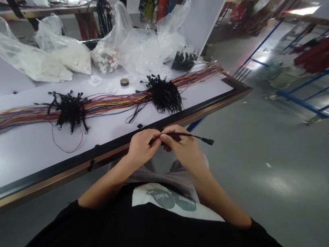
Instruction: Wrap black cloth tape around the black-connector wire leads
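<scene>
Both hands meet in front of the table's near edge. My right hand (180,139) is closed in a pinch on a black cable (197,136), whose connector end sticks out to the right. My left hand (145,143) is closed too, its fingertips touching the right ones on the same cable; a short dark piece shows below its fingers. On the table just beyond lies a small black piece (139,126). Farther back, one heap of black connectors (164,94) and another heap of black cable ends (69,109) rest on a long bundle of coloured wires (112,102).
Clear plastic bags of white parts (77,56) line the back of the white table (104,132), beside a bag of black parts (184,59). A tape roll (124,82) lies before them. A dark rail (51,173) edges the table. Blue metal frames (304,104) stand at right.
</scene>
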`<move>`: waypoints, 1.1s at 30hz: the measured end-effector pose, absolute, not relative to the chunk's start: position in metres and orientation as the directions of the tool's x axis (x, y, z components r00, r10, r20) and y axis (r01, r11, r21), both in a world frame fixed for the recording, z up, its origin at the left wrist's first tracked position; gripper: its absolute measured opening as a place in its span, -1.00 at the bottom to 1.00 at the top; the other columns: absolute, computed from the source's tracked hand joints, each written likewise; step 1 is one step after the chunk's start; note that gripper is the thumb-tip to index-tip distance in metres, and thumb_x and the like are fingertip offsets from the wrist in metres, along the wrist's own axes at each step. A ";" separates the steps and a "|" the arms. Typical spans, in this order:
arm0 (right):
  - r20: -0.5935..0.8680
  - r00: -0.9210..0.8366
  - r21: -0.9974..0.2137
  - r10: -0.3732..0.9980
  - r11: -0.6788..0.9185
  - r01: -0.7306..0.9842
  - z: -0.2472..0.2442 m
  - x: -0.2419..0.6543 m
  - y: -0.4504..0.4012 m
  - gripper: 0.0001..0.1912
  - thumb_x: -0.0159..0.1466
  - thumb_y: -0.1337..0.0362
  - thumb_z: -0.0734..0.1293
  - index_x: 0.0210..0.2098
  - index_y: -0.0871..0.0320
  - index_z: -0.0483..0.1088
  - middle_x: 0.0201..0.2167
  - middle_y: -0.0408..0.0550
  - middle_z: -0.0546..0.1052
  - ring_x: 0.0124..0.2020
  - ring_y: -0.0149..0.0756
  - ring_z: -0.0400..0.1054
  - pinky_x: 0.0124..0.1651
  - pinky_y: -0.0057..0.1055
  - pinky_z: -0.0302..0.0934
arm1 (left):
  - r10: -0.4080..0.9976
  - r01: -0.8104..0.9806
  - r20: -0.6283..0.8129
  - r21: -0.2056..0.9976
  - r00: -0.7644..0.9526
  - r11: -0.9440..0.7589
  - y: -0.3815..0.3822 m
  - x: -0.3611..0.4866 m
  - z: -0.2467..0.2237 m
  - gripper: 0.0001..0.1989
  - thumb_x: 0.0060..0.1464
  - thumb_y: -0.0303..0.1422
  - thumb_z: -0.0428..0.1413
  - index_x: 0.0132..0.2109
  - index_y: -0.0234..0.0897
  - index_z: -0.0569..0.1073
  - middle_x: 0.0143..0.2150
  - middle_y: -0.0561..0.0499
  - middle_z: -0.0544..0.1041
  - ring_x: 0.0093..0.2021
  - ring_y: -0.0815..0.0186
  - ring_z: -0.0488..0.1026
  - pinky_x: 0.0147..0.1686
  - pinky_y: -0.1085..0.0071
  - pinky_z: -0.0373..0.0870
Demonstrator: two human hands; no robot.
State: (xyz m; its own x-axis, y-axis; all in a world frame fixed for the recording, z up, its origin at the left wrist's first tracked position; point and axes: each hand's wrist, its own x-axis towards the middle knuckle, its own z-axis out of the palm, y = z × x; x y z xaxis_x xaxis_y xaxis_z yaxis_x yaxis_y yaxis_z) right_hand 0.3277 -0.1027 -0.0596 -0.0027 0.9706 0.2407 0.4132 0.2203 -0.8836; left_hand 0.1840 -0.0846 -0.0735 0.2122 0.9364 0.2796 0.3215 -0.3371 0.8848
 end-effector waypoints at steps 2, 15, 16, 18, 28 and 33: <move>0.277 0.011 -0.863 0.961 0.243 0.444 -0.060 0.329 -0.100 -0.88 0.15 0.19 0.32 -0.46 0.08 0.41 -0.51 -0.18 0.48 -0.42 -0.31 0.37 -0.35 -0.37 0.23 | 0.950 0.245 0.264 0.922 0.165 -0.299 -0.088 0.186 -0.074 -0.94 -0.05 -0.42 0.11 -0.45 -0.23 0.37 -0.42 0.03 0.47 -0.33 0.32 0.39 -0.24 0.39 0.32; 0.275 0.095 -0.893 0.957 0.217 0.394 -0.066 0.328 -0.103 -0.83 0.17 0.14 0.31 -0.48 0.08 0.34 -0.51 -0.13 0.53 -0.44 -0.26 0.43 -0.33 -0.30 0.28 | 0.909 -0.395 -0.106 0.876 0.403 0.277 -0.088 0.182 -0.075 -0.61 -0.16 -0.06 0.20 -0.43 -0.27 0.27 -0.59 0.16 0.22 -0.62 0.52 0.17 -0.65 0.55 0.07; 0.237 0.129 -0.913 0.963 0.175 0.368 -0.066 0.329 -0.103 -0.81 0.17 0.12 0.31 -0.47 0.08 0.34 -0.54 -0.14 0.52 -0.47 -0.26 0.43 -0.35 -0.30 0.28 | 0.907 -0.396 -0.077 0.882 0.414 0.255 -0.090 0.180 -0.076 -0.59 -0.20 -0.06 0.23 -0.42 -0.27 0.29 -0.57 0.14 0.25 -0.59 0.50 0.21 -0.61 0.53 0.13; 0.204 0.163 -0.921 0.965 0.133 0.366 -0.064 0.332 -0.103 -0.79 0.17 0.10 0.31 -0.47 0.09 0.33 -0.59 -0.16 0.51 -0.50 -0.27 0.43 -0.37 -0.31 0.27 | 0.894 -0.374 -0.038 0.899 0.447 0.226 -0.094 0.173 -0.074 -0.53 -0.39 -0.15 0.35 -0.36 -0.28 0.34 -0.50 0.10 0.34 -0.48 0.44 0.29 -0.50 0.50 0.23; 0.548 -0.112 -0.655 0.829 0.508 0.560 -0.053 0.340 -0.105 -0.80 0.21 0.16 0.28 -0.52 0.05 0.37 -0.48 -0.14 0.53 -0.38 -0.29 0.41 -0.27 -0.31 0.28 | 0.917 -0.011 0.081 0.996 0.390 -0.083 -0.083 0.175 -0.066 -0.84 -0.08 -0.32 0.18 -0.38 -0.28 0.35 -0.48 0.13 0.32 -0.51 0.47 0.24 -0.49 0.52 0.18; 0.472 0.071 -0.749 0.879 0.357 0.557 -0.060 0.330 -0.109 -0.83 0.20 0.16 0.29 -0.48 0.05 0.37 -0.51 -0.18 0.50 -0.42 -0.32 0.38 -0.32 -0.35 0.25 | 0.888 0.260 0.343 0.867 0.305 -0.424 -0.082 0.180 -0.072 -0.89 0.03 -0.41 0.05 -0.45 -0.27 0.37 -0.43 0.03 0.40 -0.34 0.34 0.34 -0.28 0.42 0.28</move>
